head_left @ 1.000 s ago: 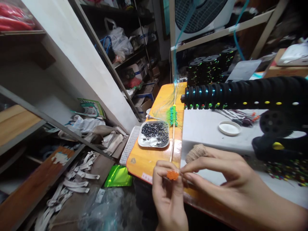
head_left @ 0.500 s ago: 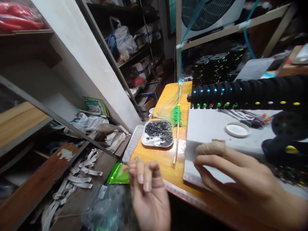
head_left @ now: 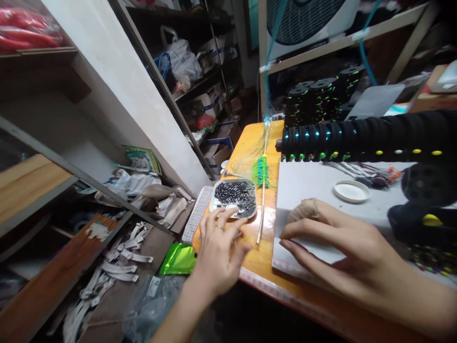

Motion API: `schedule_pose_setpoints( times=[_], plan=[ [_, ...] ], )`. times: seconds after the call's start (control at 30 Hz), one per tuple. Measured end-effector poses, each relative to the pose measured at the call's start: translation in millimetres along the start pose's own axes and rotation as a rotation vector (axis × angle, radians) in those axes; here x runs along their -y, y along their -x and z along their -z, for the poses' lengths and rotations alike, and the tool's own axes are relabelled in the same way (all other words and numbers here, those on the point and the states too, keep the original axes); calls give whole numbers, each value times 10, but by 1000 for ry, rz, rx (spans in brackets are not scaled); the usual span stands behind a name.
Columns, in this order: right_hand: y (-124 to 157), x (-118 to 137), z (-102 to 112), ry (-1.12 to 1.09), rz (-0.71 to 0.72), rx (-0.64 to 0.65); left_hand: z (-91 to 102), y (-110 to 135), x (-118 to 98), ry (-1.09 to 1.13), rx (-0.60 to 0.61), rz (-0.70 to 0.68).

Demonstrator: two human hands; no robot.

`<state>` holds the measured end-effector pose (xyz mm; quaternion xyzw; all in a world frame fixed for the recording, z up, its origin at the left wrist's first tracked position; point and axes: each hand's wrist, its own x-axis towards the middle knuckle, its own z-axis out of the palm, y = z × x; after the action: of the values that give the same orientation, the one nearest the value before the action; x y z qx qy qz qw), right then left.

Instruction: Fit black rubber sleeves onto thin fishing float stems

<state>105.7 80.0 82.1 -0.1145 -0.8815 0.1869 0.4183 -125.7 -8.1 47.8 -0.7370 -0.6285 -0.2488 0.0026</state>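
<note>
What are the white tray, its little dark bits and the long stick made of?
White tray: probably smooth plastic; its rim looks thin and rounded. Dark bits: maybe metal or glass, because they glint; too small to be sure. Long stick: likely smooth wood or bamboo, since it's pale tan and straight.

the left hand (head_left: 218,257) is at a tray (head_left: 219,202) of dark pieces (head_left: 229,191).

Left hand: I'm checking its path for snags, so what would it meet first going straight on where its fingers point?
Probably the white tray of small dark pieces: the left hand overlaps its near edge in the picture, though depth and contact are unclear.
</note>
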Motion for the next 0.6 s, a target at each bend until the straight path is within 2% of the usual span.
schedule_pose_setpoints(
  times=[0.1,0.17,0.3,0.43,0.53,0.6],
  plan=[
    [2,-37,-13,4,-9,-36,86,-370,85,-192,-24,72],
    [5,-54,-18,8,-19,-58,65,-601,162,-227,19,71],
    [15,-79,-16,1,-47,-73,-1,-819,273,-202,53,66],
    [31,-96,-27,-61,-101,-95,124,-702,190,-95,-101,117],
    [38,-82,-39,-148,-133,-115,184,-470,-64,74,-237,148],
    [36,-54,-38,-208,-187,-115,106,-295,-292,308,-252,183]
  ],
)
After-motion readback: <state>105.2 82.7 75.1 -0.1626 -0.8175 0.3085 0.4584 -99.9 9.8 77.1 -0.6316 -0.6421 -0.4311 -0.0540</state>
